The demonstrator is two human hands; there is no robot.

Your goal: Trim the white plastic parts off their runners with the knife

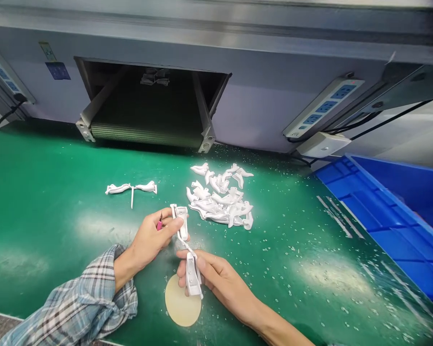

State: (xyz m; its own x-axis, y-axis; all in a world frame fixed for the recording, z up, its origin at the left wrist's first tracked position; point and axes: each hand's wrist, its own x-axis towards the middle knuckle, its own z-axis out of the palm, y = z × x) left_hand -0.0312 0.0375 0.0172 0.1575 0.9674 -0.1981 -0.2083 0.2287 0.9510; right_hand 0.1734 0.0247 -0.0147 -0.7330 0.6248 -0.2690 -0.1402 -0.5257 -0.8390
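Observation:
Between my hands is a white moulded plastic piece made of two hollow parts joined by a thin runner. My left hand is closed on its upper part, and a small pink-handled blade pokes out between the fingers. Lower down, my right hand pinches the other part, which faces up over a round cream disc on the bench. A similar joined pair lies by itself to the left. Beyond my hands sits a heap of loose white plastic parts.
A conveyor belt comes out of an opening in the machine, with white parts deep inside. On the right stand blue bins. Power strips hang on the machine wall. Small white scraps dot the green bench.

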